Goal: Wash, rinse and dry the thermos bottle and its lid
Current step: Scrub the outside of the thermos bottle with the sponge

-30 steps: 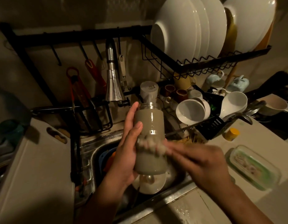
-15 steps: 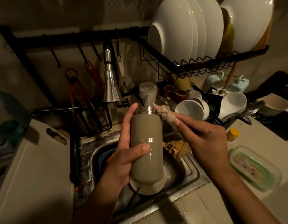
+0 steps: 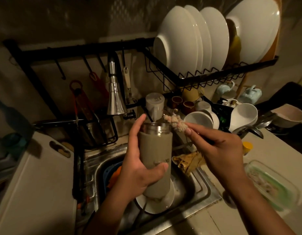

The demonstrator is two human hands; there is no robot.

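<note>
Both grips full at frame centre: my left hand (image 3: 138, 168) wraps the upright grey steel-necked thermos bottle (image 3: 155, 158); my right hand (image 3: 221, 150) pinches a pale fluffy bottle brush (image 3: 176, 122) just beside its open mouth.

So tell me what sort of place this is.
Most likely a home kitchen, at the sink: a faucet hangs over the basin, white plates stand in a dish rack, and cups crowd the counter.
</note>
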